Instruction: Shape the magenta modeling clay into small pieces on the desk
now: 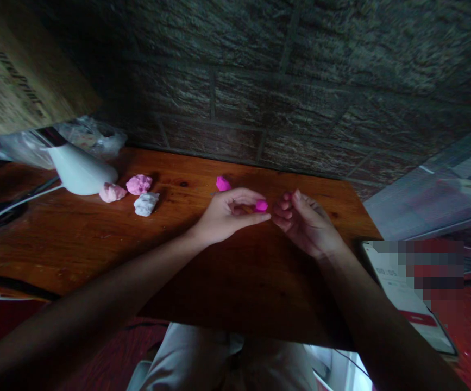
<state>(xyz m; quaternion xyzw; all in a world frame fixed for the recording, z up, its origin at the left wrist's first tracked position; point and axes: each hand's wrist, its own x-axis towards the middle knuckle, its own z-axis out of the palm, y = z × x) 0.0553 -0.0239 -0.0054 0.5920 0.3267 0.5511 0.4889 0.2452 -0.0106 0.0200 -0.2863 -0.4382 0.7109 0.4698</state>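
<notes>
My left hand (229,213) pinches a small bright pink piece of clay (261,205) between thumb and fingers above the wooden table (96,244). Just to its right, my right hand (302,222) is curled, with a bit of pink clay (287,196) showing at its fingertips. A further bright pink lump (223,184) lies on the table just behind my left hand. Farther left lie a pale pink lump (112,192), a pink lump (139,184) and a white lump (146,204).
A white cone-shaped object (81,171) with a cable lies at the back left, beside crumpled clear plastic (92,134). A dark brick-pattern wall (300,81) stands behind the table. A phone or tablet (410,298) rests at the right edge.
</notes>
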